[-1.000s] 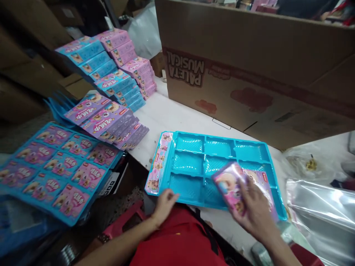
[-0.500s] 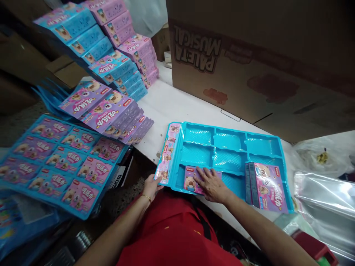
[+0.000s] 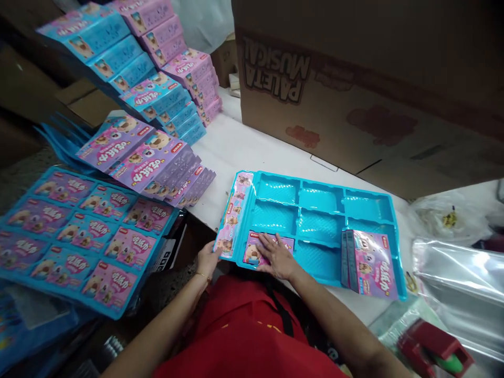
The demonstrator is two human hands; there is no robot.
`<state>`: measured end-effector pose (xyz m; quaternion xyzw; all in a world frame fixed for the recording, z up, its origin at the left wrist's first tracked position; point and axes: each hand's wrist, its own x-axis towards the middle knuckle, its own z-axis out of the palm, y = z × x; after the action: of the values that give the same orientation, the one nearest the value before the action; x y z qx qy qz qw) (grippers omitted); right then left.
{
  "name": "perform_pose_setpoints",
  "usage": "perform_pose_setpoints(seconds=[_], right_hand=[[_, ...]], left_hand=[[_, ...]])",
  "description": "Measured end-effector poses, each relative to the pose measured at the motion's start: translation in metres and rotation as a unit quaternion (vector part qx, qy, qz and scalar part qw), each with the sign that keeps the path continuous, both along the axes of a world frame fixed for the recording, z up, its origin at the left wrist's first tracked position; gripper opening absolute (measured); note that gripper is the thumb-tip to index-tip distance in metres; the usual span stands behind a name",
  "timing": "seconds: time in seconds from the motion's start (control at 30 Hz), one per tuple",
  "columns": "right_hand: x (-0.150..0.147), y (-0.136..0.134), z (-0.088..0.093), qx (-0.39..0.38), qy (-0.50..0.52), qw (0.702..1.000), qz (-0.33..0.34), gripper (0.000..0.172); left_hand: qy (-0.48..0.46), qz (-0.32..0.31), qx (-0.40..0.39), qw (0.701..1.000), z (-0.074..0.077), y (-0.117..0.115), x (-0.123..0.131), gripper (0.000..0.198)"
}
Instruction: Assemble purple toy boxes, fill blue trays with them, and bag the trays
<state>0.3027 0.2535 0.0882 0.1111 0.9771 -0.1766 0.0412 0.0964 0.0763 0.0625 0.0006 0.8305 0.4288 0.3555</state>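
A blue plastic tray with several compartments lies on the white table, a printed strip along its left end. My left hand pinches the tray's near left corner between thumb and fingers. Flat on a small pink box rests my right hand, its fingers spread. That box sits in the near left compartment, partly covered by the hand. A few pink-and-purple boxes lie stacked over the tray's near right compartment.
Purple boxes, blue boxes and pink boxes are piled at back left. A filled tray lies lower left. A large cardboard box stands behind. Clear plastic packaging and a red tape dispenser are at right.
My right hand has shifted left with the pink box, which now sits against the left side of its compartment. The left hand still grips the tray corner; the whole view shifts slightly.
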Motion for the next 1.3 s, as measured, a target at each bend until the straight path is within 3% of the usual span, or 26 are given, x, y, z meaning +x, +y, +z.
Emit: perform_pose_setpoints(seconds=[0.07,0.1,0.17,0.2,0.27,0.33,0.4,0.53,0.6,0.7,0.87,0.93,1.13,1.3], right_hand=[[0.027,0.021,0.025,0.052,0.003,0.988,-0.147,0.075],[0.050,0.035,0.038,0.092,-0.002,0.961,-0.262,0.078],[0.109,0.061,0.058,0.153,-0.034,0.865,-0.477,0.090],[0.140,0.072,0.063,0.154,-0.065,0.824,-0.540,0.095],[0.191,0.085,0.065,0.110,-0.123,0.793,-0.586,0.100],[0.212,0.087,0.061,0.095,-0.152,0.802,-0.570,0.098],[0.196,0.084,0.061,0.129,-0.143,0.846,-0.497,0.091],[0.101,0.085,0.077,0.188,-0.076,0.952,-0.231,0.082],[0.058,0.097,0.078,0.192,-0.078,0.971,-0.121,0.080],[0.019,0.118,0.062,0.182,-0.113,0.977,-0.021,0.080],[-0.004,0.126,0.039,0.157,-0.123,0.980,-0.005,0.083],[-0.008,0.126,0.041,0.148,-0.116,0.982,0.001,0.081],[-0.006,0.137,0.047,0.104,-0.114,0.983,0.100,0.083],[-0.022,0.115,0.022,0.093,-0.079,0.992,0.021,0.082]], left_hand=[[0.082,-0.033,-0.006,0.996,0.003,0.004,-0.002,0.059],[0.143,-0.073,-0.006,0.987,0.004,0.010,0.001,0.065],[0.273,-0.189,-0.004,0.943,0.003,0.026,0.015,0.069],[0.326,-0.246,-0.008,0.913,0.001,0.035,0.026,0.070],[0.374,-0.313,-0.036,0.873,-0.004,0.054,0.050,0.075],[0.379,-0.330,-0.081,0.861,-0.012,0.069,0.069,0.081],[0.385,-0.344,-0.112,0.849,-0.022,0.077,0.075,0.084],[0.420,-0.403,-0.111,0.806,-0.032,0.077,0.061,0.084],[0.425,-0.421,-0.108,0.794,-0.034,0.075,0.054,0.083],[0.423,-0.435,-0.100,0.789,-0.035,0.074,0.050,0.082],[0.419,-0.433,-0.088,0.793,-0.036,0.073,0.050,0.086],[0.416,-0.433,-0.091,0.794,-0.035,0.073,0.048,0.086],[0.410,-0.481,-0.089,0.770,-0.032,0.074,0.042,0.085],[0.407,-0.495,-0.086,0.763,-0.030,0.075,0.040,0.088]])
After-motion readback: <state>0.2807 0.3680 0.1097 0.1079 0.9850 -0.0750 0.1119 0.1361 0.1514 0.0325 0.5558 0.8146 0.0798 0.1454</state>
